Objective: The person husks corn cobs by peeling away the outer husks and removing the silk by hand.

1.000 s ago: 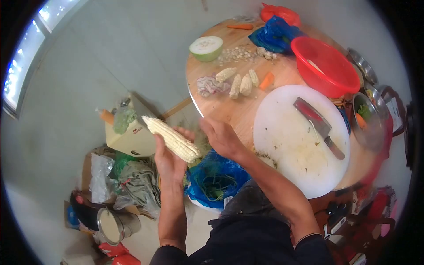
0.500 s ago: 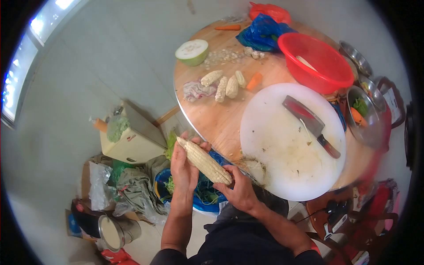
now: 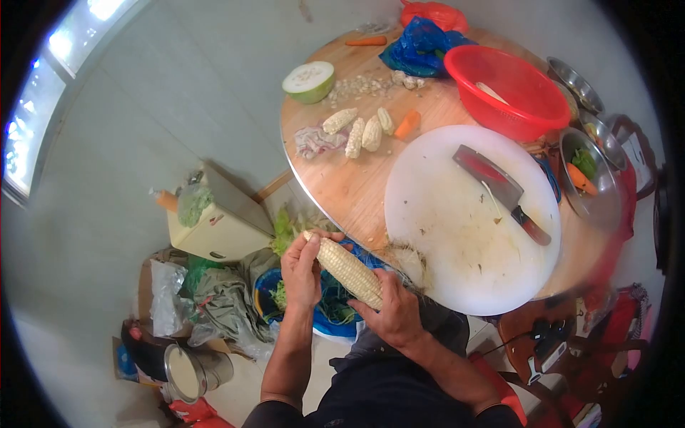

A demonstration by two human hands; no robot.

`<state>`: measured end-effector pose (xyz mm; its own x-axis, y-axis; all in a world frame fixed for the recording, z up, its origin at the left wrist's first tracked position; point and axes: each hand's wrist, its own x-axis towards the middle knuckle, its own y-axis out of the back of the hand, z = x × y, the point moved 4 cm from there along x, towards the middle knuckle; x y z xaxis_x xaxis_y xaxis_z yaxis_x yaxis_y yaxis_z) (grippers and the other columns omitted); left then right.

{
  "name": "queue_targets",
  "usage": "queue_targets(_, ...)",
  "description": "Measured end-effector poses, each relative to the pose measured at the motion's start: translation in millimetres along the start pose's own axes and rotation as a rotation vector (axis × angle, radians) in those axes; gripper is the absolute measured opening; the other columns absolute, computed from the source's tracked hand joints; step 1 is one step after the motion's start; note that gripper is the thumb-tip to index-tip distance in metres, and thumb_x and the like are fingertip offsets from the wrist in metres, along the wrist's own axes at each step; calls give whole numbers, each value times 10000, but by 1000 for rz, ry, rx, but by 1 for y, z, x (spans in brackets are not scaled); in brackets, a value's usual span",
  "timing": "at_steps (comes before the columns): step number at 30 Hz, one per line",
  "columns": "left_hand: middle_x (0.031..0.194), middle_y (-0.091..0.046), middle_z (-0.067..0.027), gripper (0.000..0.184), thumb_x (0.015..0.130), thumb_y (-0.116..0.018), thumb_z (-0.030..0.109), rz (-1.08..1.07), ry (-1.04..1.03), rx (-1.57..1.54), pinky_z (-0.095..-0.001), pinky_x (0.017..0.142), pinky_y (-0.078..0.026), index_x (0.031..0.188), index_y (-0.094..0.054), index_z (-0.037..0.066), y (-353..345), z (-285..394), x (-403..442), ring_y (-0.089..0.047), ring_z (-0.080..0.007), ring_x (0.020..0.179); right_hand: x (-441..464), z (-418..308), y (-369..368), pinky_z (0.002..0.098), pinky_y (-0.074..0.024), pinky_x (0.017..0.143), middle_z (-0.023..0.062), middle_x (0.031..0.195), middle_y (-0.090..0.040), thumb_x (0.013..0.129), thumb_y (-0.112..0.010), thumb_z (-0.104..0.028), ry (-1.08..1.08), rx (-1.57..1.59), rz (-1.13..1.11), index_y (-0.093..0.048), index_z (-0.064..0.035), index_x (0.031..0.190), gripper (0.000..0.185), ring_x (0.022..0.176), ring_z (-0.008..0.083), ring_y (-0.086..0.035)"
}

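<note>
A husked pale ear of corn (image 3: pixel 349 272) is held slantwise between both my hands, in front of the table's edge. My left hand (image 3: pixel 303 267) pinches its narrow tip, thumb on top. Wrapped round the thick lower end is my right hand (image 3: pixel 394 307). Beneath the corn stands a blue-lined bin (image 3: pixel 335 329) with green scraps in it. To the right, a round white cutting board (image 3: pixel 457 264) carries a cleaver (image 3: pixel 501 191) and, at its near left edge, a tuft of corn silk (image 3: pixel 408 262). Several shorter corn pieces (image 3: pixel 371 133) lie farther back on the table.
The round wooden table (image 3: pixel 332 185) also bears a cut winter melon (image 3: pixel 309 83), a carrot piece (image 3: pixel 407 125), garlic (image 3: pixel 408 80), a blue bag (image 3: pixel 421 50) and a red basin (image 3: pixel 506 93). Metal bowls (image 3: pixel 589 175) stand at right. A metal bucket (image 3: pixel 196 372) is on the floor.
My left hand has shifted from cradling the upper part of the corn to pinching its tip. The corn has moved slightly right and down.
</note>
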<state>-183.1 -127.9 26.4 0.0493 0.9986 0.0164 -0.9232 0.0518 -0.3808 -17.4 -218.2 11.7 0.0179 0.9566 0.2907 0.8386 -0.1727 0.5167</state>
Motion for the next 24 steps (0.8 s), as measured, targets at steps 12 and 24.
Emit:
queue_targets(12,1158,-693,-237,314,1051,-565,281,136,-47,-127,-414,805,-618,1020,-646,-21,-3,-5,-1,-739,-328,941,-3,-5,-14,440,-574,702,204,1033,-626,790,-840,-289,-54,-74,-12,-532,15,1253,634,882,400,-680)
queue_targets(24,1323,-623,-185,298,1074,-494,328,281,-97,-614,-485,1037,-517,1065,-577,43,-6,-28,11,-605,-323,1245,1,-6,-35,463,-551,785,257,1076,-663,879,-763,-334,-254,306,-60,-556,34,1242,557,951,439,-678)
